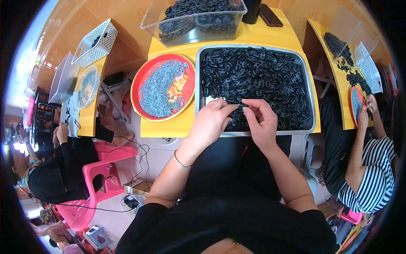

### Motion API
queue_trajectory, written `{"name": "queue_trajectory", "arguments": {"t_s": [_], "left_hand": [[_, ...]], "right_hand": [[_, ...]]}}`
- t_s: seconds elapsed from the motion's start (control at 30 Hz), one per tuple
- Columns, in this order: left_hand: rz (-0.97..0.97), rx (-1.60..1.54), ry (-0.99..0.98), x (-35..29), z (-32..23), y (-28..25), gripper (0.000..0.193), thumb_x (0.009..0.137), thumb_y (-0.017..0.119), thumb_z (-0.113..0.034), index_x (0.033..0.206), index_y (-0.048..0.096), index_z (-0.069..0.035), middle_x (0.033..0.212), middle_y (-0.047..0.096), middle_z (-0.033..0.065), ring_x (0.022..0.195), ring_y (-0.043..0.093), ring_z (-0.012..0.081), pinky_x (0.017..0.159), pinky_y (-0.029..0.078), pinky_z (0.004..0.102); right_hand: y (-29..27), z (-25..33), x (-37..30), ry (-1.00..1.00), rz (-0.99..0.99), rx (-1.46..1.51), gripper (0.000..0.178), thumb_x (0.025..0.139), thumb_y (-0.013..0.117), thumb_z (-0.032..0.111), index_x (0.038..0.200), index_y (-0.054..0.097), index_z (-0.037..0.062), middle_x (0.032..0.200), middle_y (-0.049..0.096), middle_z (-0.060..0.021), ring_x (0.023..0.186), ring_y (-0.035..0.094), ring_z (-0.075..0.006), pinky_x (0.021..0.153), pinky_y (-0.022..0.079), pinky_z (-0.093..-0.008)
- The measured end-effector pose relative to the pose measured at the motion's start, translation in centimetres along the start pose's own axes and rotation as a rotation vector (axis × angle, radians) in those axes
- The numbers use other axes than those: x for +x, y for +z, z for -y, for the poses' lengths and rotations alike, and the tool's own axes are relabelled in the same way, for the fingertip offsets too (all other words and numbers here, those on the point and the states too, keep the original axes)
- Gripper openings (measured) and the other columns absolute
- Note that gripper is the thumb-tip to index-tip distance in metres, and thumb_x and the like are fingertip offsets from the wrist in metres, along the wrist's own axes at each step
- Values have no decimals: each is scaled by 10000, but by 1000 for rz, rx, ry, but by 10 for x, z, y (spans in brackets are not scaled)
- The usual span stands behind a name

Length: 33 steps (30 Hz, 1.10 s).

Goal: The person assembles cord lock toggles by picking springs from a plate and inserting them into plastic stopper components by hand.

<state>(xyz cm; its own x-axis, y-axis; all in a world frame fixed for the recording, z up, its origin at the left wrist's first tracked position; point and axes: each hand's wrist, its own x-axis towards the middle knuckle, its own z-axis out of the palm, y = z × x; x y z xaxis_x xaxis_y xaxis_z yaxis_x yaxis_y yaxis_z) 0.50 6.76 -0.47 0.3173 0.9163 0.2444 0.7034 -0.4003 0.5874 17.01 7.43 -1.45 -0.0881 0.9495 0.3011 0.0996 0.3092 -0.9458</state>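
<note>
My left hand (212, 120) and my right hand (261, 121) meet at the front edge of a metal tray (314, 108). Their fingertips pinch a small black piece (240, 105), partly hidden by the fingers. Heaped in the tray are many flat black plastic parts (258, 80) with holes through them. Left of it, a round red dish (138, 73) with a flower pattern holds a pile of thin silvery metal pieces (160, 91), too small to name exactly.
Behind the tray stands a clear plastic bin (198, 39) of black parts, beside a dark cylinder (252, 12) and a phone (270, 16). Co-workers sit at yellow tables on both sides. A pink chair (91, 178) and loose cables (141, 156) are at lower left.
</note>
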Motion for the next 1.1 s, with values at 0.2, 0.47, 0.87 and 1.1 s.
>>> {"name": "queue_trajectory", "arguments": {"t_s": [0.2,0.47,0.87,1.1], "left_hand": [[71,85,-58,0,4,2,243,674,718,-109,896,636,-52,802,548,127,810,572,314,720,469,405],[20,42,-48,0,11,4,142,696,649,-19,830,601,-24,801,553,137,816,573,329,725,467,402],[154,5,71,2,6,-24,323,630,702,-35,944,626,-44,839,580,112,874,573,312,768,473,385],[390,148,31,12,19,-32,264,640,680,-6,898,639,-46,841,595,111,841,595,315,729,488,383]], "right_hand": [[0,0,1,3,15,12,176,820,593,-13,987,638,20,862,609,-68,705,600,-101,634,480,-217],[0,-1,1,-10,12,31,168,818,597,-9,980,637,14,847,605,-60,685,591,-95,614,472,-212],[0,1,1,-5,27,14,168,819,598,-1,980,640,21,861,614,-65,699,600,-99,619,479,-217],[-1,-1,0,42,56,21,167,817,604,5,978,643,27,857,613,-63,703,597,-96,616,475,-216]]}}
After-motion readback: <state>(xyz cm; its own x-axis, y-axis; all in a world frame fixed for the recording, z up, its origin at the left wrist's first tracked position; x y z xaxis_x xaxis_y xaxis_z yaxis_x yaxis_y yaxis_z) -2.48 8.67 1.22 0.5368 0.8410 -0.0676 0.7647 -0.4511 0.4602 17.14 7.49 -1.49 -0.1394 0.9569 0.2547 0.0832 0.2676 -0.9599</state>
